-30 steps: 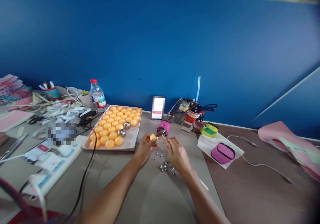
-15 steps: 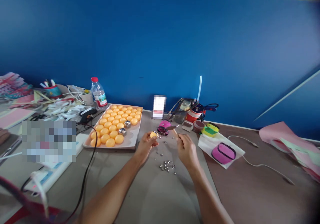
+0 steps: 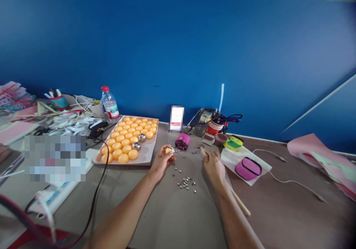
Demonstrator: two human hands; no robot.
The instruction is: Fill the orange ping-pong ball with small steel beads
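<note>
My left hand is closed around an orange ball that carries some shiny studs. My right hand is closed on a thin wooden stick, its tip pointing up and away, a hand's width right of the ball. Several small silver studs lie scattered on the table between and just below my hands. A tipped pink cup of studs lies beyond them. A tray to the left holds several orange balls and two silver-covered ones.
A water bottle stands behind the tray. A black cable runs down the left side. A pink pouch on white paper lies right of my hands, with a white cable beyond. A second stick lies by my right forearm.
My right hand has drawn the stick away from the ball, moving right and down toward the table. The left hand has kept the ball nearly in place.
</note>
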